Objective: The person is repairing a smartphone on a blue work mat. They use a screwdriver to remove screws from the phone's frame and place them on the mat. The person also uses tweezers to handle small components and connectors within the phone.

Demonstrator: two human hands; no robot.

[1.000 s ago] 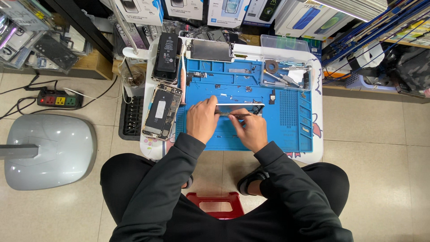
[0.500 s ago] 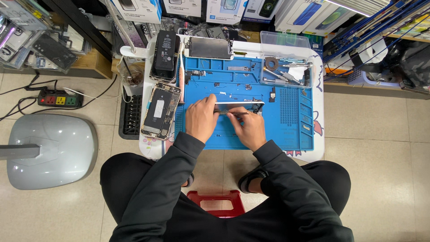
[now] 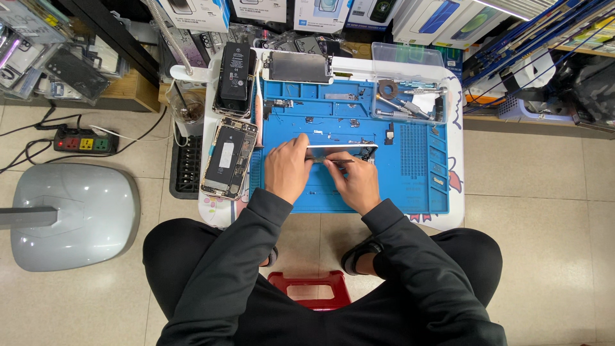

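Observation:
My left hand (image 3: 288, 168) grips the left end of a white-edged phone screen panel (image 3: 349, 148) lying on the blue repair mat (image 3: 410, 154). My right hand (image 3: 355, 182) holds thin metal tweezers (image 3: 339, 161), whose tip rests over the panel's near edge. Both hands sit close together at the mat's middle. An opened phone body (image 3: 229, 158) lies left of the mat, near my left hand.
A black battery pack (image 3: 235, 75) and a detached screen assembly (image 3: 300, 66) lie at the table's far side. A clear tray (image 3: 410, 96) holds tools and small parts. A power strip (image 3: 82, 139), grey lamp base (image 3: 70, 214) and red stool (image 3: 311, 288) are on the floor.
Both hands stay on the screen panel with only slight shifts; the view has drifted a little.

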